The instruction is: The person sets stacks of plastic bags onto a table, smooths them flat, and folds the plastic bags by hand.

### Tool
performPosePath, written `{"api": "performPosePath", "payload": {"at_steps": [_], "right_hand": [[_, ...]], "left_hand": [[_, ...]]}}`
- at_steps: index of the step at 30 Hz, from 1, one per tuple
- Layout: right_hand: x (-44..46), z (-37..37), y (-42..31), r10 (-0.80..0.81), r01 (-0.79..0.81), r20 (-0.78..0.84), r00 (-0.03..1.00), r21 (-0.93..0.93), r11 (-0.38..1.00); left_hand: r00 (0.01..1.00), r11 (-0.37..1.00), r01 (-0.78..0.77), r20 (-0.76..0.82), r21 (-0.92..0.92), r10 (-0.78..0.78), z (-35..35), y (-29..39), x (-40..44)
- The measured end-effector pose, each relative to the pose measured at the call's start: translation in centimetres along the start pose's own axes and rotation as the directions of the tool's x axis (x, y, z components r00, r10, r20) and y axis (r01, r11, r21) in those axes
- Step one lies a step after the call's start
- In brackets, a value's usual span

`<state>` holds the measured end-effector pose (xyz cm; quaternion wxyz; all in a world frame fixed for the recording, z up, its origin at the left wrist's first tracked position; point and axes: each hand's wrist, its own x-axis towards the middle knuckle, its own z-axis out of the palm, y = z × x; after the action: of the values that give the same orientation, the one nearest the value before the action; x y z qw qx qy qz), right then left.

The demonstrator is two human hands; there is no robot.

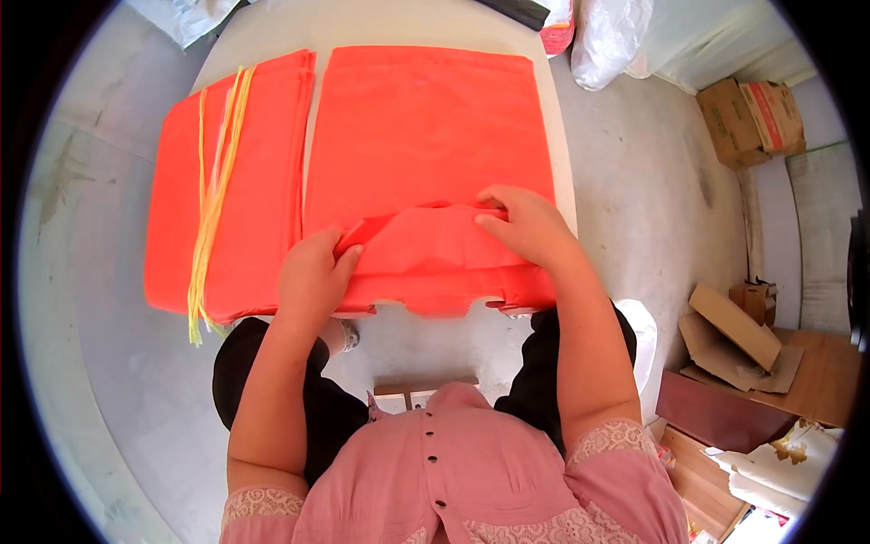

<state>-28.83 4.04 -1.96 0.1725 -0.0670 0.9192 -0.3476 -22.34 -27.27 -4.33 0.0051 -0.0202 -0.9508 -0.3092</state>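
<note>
Sheets of red material (435, 118) lie flat on a pale table (258, 34), with the near part folded and raised in loose creases. My left hand (317, 276) pinches the left end of this fold between thumb and fingers. At the right end, my right hand (526, 222) grips the fold, thumb below and index finger above. The near edge of the red material hangs past the table's front and has cut-out notches. To the left is a second red stack (172, 199), with yellow and white strings (217, 208) laid lengthwise over it.
Clear plastic bags (609, 41) and a black item (517, 11) are at the far edge. Cardboard boxes (750, 122) stand at the upper right. An opened carton (734, 340) rests on a brown cabinet (820, 372) at the right. My knees are under the table's front.
</note>
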Motion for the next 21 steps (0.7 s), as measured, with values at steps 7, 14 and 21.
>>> {"api": "performPosePath", "payload": {"at_steps": [7,14,21], "right_hand": [[-3.4,-2.5,3.1,0.085,-0.085,0.018,0.996,0.051,0.995],[-4.8,-2.5,4.8,0.105,-0.105,0.000,0.994,-0.044,0.994],[-4.1,-2.1,3.1,0.016,-0.053,-0.105,0.994,-0.351,0.935]], "left_hand": [[0.996,0.995,0.084,0.001,-0.056,-0.084,-0.5,0.1,-0.1],[0.993,0.987,0.115,0.019,-0.114,-0.114,-0.8,-0.1,-0.4],[0.995,0.994,0.099,-0.010,0.052,-0.099,-0.6,0.4,-0.2]]}}
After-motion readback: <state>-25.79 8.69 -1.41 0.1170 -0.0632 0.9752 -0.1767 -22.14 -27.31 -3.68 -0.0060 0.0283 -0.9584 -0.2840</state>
